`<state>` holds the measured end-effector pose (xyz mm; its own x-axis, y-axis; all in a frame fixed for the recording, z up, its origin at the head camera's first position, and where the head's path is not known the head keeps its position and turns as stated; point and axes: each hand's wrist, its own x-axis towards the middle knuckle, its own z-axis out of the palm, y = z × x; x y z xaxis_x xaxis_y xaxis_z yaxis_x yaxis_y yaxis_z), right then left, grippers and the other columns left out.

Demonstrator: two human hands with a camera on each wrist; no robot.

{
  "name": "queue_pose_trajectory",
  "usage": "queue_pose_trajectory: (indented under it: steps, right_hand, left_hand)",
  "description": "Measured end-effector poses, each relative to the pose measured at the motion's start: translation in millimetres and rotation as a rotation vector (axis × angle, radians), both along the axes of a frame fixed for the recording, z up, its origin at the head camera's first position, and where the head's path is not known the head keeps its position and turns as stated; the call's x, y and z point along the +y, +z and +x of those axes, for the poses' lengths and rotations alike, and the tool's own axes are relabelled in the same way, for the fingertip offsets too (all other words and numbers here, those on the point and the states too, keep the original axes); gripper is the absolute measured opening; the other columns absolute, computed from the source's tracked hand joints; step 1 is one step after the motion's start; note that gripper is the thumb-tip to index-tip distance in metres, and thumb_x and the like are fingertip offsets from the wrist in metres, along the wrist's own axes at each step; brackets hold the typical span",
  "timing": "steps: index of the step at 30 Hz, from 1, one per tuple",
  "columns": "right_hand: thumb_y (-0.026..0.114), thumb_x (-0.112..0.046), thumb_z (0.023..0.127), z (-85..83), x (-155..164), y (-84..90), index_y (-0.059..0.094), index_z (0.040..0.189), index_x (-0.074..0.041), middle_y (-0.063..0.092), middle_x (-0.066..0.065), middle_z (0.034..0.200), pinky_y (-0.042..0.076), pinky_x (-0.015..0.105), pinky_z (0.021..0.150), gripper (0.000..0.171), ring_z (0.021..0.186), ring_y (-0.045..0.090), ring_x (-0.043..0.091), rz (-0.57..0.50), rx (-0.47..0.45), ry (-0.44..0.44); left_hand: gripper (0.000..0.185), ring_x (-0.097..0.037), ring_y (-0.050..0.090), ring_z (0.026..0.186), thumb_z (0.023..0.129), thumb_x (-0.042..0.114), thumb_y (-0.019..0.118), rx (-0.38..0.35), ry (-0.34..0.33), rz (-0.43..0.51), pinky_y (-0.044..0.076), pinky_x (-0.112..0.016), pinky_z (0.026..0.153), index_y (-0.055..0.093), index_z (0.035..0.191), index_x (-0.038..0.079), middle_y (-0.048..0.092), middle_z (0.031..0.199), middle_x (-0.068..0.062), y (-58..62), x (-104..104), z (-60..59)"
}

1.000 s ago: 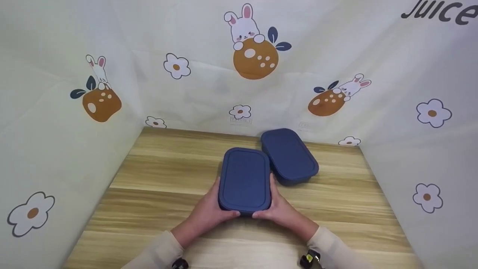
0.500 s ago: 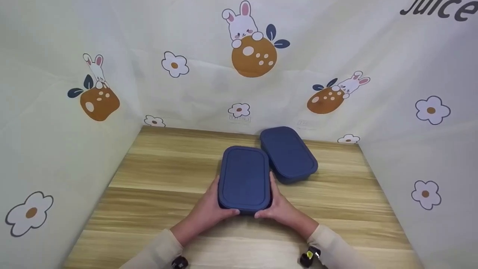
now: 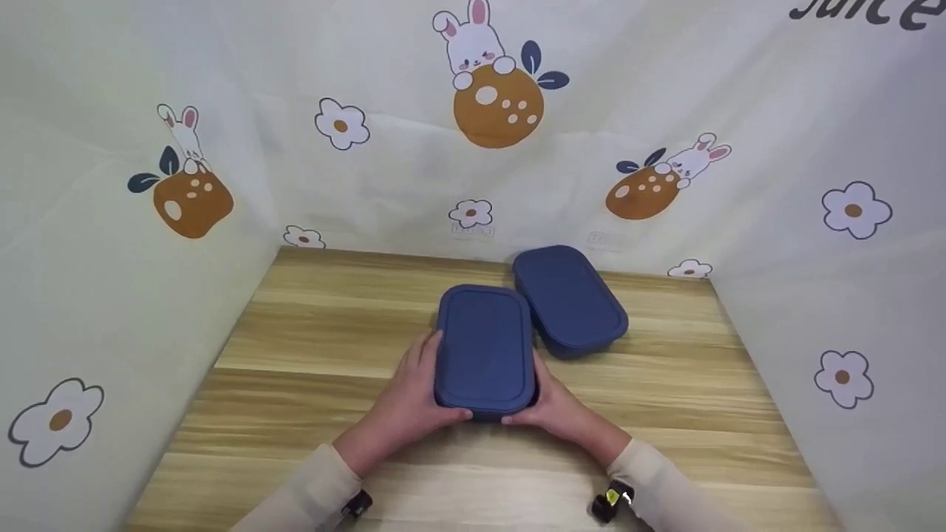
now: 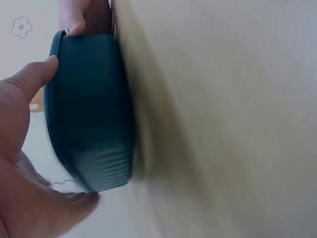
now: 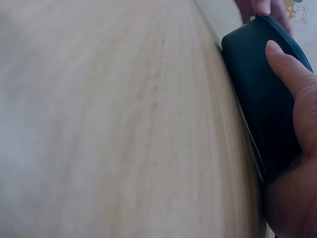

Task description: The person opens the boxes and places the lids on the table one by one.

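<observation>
A dark blue lidded food container [image 3: 484, 347] lies on the wooden table between both hands. On its left side is my left hand [image 3: 410, 391], fingertips at the lid's edge and thumb on the front wall. The left wrist view shows that thumb [image 4: 37, 77] on the container's near end. My right hand [image 3: 558, 403] holds the right side, its thumb on the front wall and its other fingers along the side, mostly hidden. In the right wrist view, the right thumb [image 5: 287, 67] presses the dark wall. A second matching container [image 3: 570, 299] sits behind and to the right, angled, close to the first.
The wood-grain table [image 3: 295, 421] has printed cloth walls [image 3: 399, 177] at its back and sides. The second container stands near the back wall. Dark wrist devices [image 3: 612, 501] are strapped at both sleeves.
My left fingers have shifted up from the container's side to the lid's edge, spreading a little. The right hand keeps nearly the same hold. The head view has tilted slightly.
</observation>
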<state>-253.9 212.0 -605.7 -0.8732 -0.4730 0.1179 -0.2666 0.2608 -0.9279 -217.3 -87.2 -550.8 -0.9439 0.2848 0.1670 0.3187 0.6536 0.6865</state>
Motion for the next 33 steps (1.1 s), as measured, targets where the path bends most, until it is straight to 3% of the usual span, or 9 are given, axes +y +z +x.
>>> queue_pose_trajectory:
  steps: [3, 7, 10, 13, 22, 33]
  right_hand:
    - [0.106, -0.013, 0.074, -1.0, 1, -0.1, 0.007, 0.18, -0.021, 0.035, 0.01, 0.178, 0.03, 0.023, 0.125, 0.145, 0.155, 0.042, 0.026, -0.019, -0.01, 0.002]
    - [0.105, -0.011, 0.075, -1.4, 2, -1.4, 0.009, 0.179, -0.018, 0.038, 0.011, 0.176, 0.032, 0.022, 0.123, 0.142, 0.153, 0.045, 0.026, -0.03, -0.021, 0.01]
    - [0.105, -0.013, 0.076, -1.4, 1, -2.2, 0.009, 0.179, -0.015, 0.037, 0.012, 0.176, 0.032, 0.022, 0.123, 0.14, 0.153, 0.045, 0.025, -0.026, -0.019, 0.016]
    - [0.104, -0.013, 0.076, -1.3, 1, -2.5, 0.009, 0.179, -0.014, 0.037, 0.012, 0.176, 0.032, 0.023, 0.124, 0.14, 0.153, 0.046, 0.024, -0.031, -0.024, 0.015]
    - [0.103, -0.013, 0.077, -0.8, 1, -1.0, 0.008, 0.179, -0.015, 0.045, 0.011, 0.171, 0.035, 0.025, 0.123, 0.139, 0.151, 0.049, 0.025, -0.041, -0.021, 0.025]
    - [0.103, -0.014, 0.078, 0.7, 3, -0.9, 0.011, 0.179, -0.017, 0.051, 0.011, 0.167, 0.037, 0.025, 0.122, 0.137, 0.149, 0.051, 0.026, -0.046, -0.023, 0.021]
  left_hand:
    - [0.093, -0.038, 0.044, 0.154, 0.081, 0.04, 0.101, 0.104, -0.113, -0.045, 0.044, -0.055, 0.122, 0.055, 0.157, 0.01, 0.038, 0.171, -0.014, 11.0, 2, -5.1]
    - [0.052, -0.022, 0.061, 0.129, 0.089, 0.035, 0.096, 0.24, -0.329, -0.107, 0.054, -0.044, 0.11, 0.072, 0.13, 0.013, 0.061, 0.14, -0.001, 17.0, 8, -13.1]
    - [0.041, -0.015, 0.062, 0.112, 0.092, 0.037, 0.093, 0.301, -0.435, -0.185, 0.056, -0.038, 0.1, 0.074, 0.122, 0.016, 0.064, 0.12, 0.004, 15.8, 14, -17.9]
    - [0.039, -0.014, 0.061, 0.107, 0.093, 0.04, 0.09, 0.334, -0.499, -0.25, 0.056, -0.037, 0.097, 0.075, 0.121, 0.018, 0.063, 0.115, 0.005, 12.9, 22, -22.2]
    - [0.031, -0.015, 0.059, 0.104, 0.094, 0.036, 0.09, 0.318, -0.594, -0.219, 0.054, -0.033, 0.095, 0.079, 0.118, 0.021, 0.064, 0.113, 0.005, 7.7, 36, -33.8]
    - [0.031, -0.011, 0.059, 0.101, 0.089, 0.023, 0.092, 0.329, -0.624, -0.188, 0.053, -0.029, 0.093, 0.078, 0.117, 0.02, 0.065, 0.11, 0.006, 2.2, 39, -35.6]
